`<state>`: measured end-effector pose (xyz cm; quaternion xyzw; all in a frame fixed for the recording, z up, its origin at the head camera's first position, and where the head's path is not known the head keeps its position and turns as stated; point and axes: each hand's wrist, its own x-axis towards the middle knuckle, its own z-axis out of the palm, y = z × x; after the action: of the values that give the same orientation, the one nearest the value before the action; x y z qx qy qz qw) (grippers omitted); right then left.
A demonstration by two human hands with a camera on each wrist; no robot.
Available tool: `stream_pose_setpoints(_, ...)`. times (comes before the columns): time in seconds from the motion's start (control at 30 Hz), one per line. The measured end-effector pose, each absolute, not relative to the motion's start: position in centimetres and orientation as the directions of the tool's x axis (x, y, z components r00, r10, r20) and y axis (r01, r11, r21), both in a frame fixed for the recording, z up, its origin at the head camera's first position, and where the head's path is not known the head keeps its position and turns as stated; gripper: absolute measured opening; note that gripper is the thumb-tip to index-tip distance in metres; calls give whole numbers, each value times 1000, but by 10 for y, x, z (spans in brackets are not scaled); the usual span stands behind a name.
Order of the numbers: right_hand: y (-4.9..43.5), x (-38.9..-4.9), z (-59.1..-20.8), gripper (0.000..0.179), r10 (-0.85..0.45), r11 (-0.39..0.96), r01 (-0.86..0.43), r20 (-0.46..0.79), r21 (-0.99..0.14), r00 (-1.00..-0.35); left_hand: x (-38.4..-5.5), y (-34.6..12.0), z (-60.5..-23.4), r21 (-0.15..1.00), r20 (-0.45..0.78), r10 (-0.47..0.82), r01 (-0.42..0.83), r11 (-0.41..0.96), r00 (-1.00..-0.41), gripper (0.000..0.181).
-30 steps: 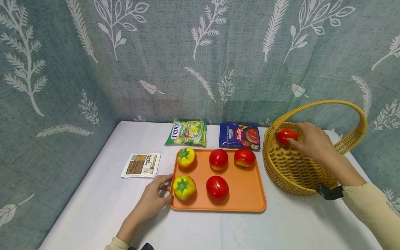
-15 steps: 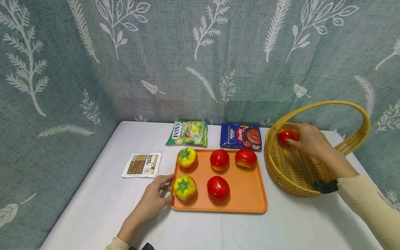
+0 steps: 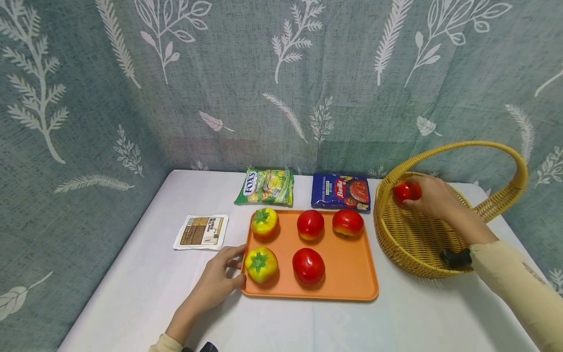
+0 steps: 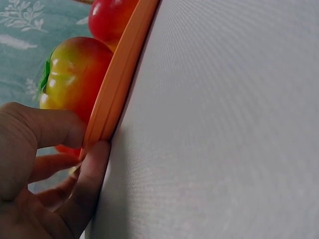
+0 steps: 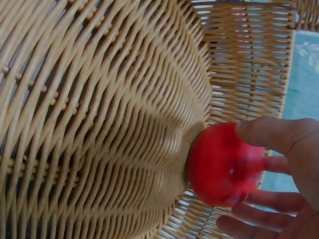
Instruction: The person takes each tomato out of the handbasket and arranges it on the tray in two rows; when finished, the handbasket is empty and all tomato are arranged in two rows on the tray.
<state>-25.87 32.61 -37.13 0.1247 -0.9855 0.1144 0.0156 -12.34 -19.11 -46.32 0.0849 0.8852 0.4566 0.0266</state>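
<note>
In the head view, my right hand point(image 3: 433, 198) reaches into a wicker basket point(image 3: 415, 239) at the right and holds a red tomato point(image 3: 402, 191) low at its far left side. The right wrist view shows the thumb on top of that tomato point(image 5: 219, 167) and fingers around its side, against the woven bottom. My left hand point(image 3: 220, 277) grips the left edge of an orange tray point(image 3: 347, 271). In the left wrist view, thumb and fingers pinch the tray's rim point(image 4: 117, 74). Several tomatoes sit on the tray, two with yellow tops and green leaves point(image 3: 261, 264), others red point(image 3: 309, 266).
Behind the tray lie a green Fox's candy bag point(image 3: 266, 187) and a blue Barilla packet point(image 3: 340, 191). A brown and white packet point(image 3: 201, 232) lies to its left. The basket's tall handle point(image 3: 466, 144) arches over the right forearm. Patterned curtains point(image 3: 246, 88) border the white table.
The right wrist has shifted slightly left and farther over the basket, its hand still on the tomato. The left hand stays on the tray. The head view has turned a little.
</note>
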Motion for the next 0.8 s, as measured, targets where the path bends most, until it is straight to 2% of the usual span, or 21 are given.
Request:
stream_pose_setpoints(0.33,334,-264,-382,72,-251,931,-250,32,-265,-968,-123,-190,-463,814,34,179,131,567,-983,70)
stream_pose_setpoints(0.8,333,-260,-393,74,-214,920,-230,84,-318,-973,-123,-191,-462,814,25,171,119,569,-985,70)
